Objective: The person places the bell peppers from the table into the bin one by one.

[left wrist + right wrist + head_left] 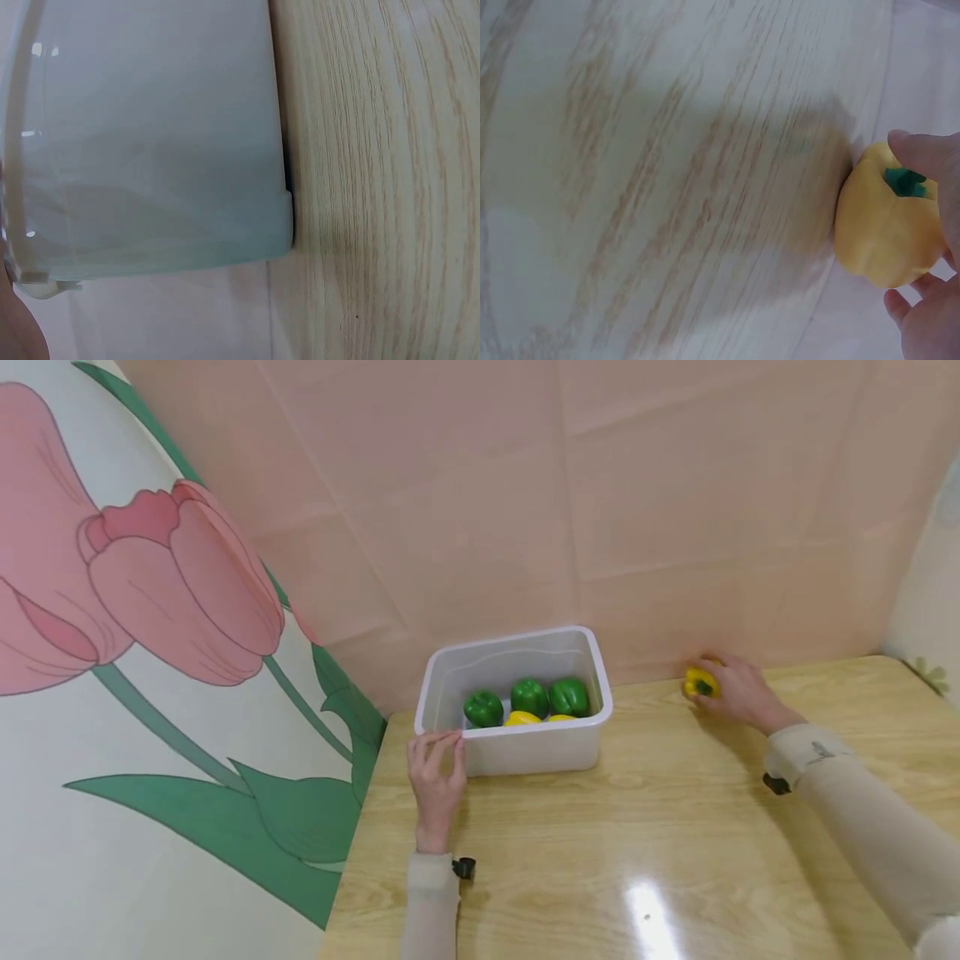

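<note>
A white plastic bin (525, 752) stands on the table at centre, with three green bell peppers (529, 697) and two partly hidden yellow bell peppers (522, 718) inside. At its near left corner my left hand (437, 781) pinches the rim; in the left wrist view the bin's side (157, 142) fills much of the picture. Far to the right, by the back edge of the table, my right hand (742, 693) grips another yellow bell pepper (889, 225) with a green stem. Thumb and fingers lie on opposite sides of that pepper, which is at the tabletop.
The wooden table (570, 852) reaches back to a pink cloth-covered wall (480, 510). On the left a wall with painted tulips (187, 585) borders the table. A pale wall (930, 577) stands at the right.
</note>
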A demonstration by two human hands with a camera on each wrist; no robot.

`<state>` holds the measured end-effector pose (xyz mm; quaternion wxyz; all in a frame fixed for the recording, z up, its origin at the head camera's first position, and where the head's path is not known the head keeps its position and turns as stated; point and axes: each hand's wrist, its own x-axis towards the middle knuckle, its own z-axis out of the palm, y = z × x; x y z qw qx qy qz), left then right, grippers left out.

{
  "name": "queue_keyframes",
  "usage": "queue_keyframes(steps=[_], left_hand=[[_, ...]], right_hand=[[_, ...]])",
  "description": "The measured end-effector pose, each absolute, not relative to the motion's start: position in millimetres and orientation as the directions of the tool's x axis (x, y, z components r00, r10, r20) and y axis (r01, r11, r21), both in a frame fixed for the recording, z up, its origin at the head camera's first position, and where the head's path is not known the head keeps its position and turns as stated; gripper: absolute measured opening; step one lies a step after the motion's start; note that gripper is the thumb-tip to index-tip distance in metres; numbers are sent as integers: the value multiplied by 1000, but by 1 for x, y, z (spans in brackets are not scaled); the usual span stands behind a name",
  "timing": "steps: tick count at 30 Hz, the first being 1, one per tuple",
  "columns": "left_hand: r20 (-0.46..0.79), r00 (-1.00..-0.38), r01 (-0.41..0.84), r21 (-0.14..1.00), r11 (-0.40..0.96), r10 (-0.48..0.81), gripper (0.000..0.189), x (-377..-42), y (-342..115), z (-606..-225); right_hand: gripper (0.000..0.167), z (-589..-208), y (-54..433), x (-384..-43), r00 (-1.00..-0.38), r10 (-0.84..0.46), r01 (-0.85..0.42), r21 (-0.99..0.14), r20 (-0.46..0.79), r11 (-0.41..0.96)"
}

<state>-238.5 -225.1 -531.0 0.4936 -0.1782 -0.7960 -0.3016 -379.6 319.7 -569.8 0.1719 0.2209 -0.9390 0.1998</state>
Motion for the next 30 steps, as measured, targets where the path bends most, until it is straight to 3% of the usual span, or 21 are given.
queue_keyframes(steps=[17,30], left_hand=[[895,-446,578,300,759,-14,13,-239,-225,-530],[895,-446,579,301,758,-16,15,-238,-227,-532]], right_hand=[[60,-582,316,-383,-827,-352,-507,-310,438,804],[53,-582,314,-379,-858,-349,-476,-330,377,815]])
